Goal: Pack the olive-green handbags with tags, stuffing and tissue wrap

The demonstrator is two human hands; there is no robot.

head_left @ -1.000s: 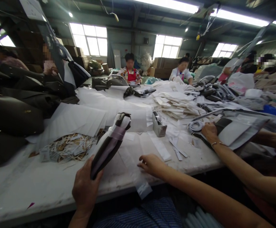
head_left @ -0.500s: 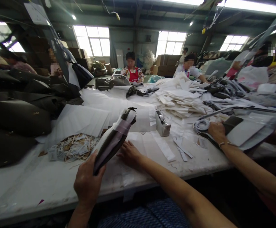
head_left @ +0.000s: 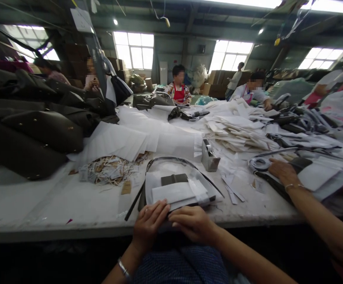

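Observation:
A dark folded bag [head_left: 174, 179] lies flat on the table in front of me, with white sheets across its face. Its thin dark strap [head_left: 176, 158] arches over the far side, and one loose end sticks out at the near left. My left hand [head_left: 151, 221] grips the near edge of the bag, fingers together over the white sheet and thumb hidden. Beside it, my right hand [head_left: 193, 224] has its fingers bent against the same edge, close to the left fingertips. The undersides of both hands are hidden.
A tape dispenser [head_left: 210, 157] and scissors [head_left: 233, 190] lie to the right. Stringed tags [head_left: 108, 170] are heaped at left, before fanned white sheets [head_left: 115, 140]. Dark bags [head_left: 38, 138] are piled far left. A co-worker's hand [head_left: 284, 173] works on a similar bag at right.
The bag, upright on edge in my left hand before, now lies flat with its strap spread. My right hand has moved from the tabletop to its near edge. The view has turned left.

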